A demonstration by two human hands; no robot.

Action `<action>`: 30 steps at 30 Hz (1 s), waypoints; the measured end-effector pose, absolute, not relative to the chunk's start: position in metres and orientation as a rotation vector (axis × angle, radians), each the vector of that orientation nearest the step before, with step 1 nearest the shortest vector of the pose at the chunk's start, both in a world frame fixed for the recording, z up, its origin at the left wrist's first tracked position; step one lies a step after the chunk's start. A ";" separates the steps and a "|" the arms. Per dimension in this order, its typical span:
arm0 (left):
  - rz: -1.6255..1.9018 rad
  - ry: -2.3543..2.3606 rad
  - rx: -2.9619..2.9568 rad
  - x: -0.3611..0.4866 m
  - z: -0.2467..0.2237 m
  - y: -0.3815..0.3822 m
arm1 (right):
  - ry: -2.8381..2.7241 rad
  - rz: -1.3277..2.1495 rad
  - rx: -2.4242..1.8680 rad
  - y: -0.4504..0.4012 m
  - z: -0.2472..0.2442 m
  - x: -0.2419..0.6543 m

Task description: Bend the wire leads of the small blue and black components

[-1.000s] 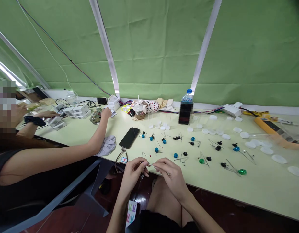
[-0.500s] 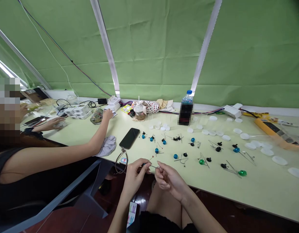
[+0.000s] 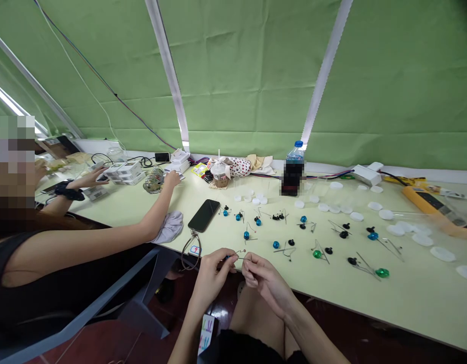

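1. Pinching one end of a thin wire (image 3: 243,259), the left hand (image 3: 213,275) has thumb and fingers closed together, a blue piece (image 3: 228,257) partly showing among them.
2. The right hand (image 3: 266,283) appears to pinch the wire's other end, so the wire bridges the small gap between the hands, by the near edge of the bench (image 3: 332,283).
3. It looks light, stiff and springy, probably smooth enough to twist in the fingers; fingertip holds near the ends should suit it.
4. Beyond lie a blue ball (image 3: 246,235) and a black cap (image 3: 291,242).
5. Farther back stand a cup (image 3: 219,178) and a bottle (image 3: 295,153).
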State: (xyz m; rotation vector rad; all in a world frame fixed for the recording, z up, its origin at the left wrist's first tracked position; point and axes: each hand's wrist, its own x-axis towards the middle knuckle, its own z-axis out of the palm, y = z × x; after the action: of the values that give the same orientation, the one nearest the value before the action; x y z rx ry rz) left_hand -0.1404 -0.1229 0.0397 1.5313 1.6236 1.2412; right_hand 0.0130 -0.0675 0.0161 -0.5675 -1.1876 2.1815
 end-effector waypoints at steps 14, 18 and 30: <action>1.317 1.455 1.296 -0.150 0.032 -0.123 | -1.771 1.235 -0.732 -0.075 0.013 0.020; 1.291 1.302 1.115 -0.150 0.031 -0.121 | -1.913 0.883 -0.606 -0.072 0.013 0.026; 1.276 1.376 1.150 -0.145 0.030 -0.121 | -1.626 1.380 -0.763 -0.073 0.018 0.019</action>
State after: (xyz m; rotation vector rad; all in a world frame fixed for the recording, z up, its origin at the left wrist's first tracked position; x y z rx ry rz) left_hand -0.1452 -0.1206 0.0298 1.1500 1.3760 1.2760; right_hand 0.0192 -0.0729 0.0180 -0.7630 -1.6262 1.3798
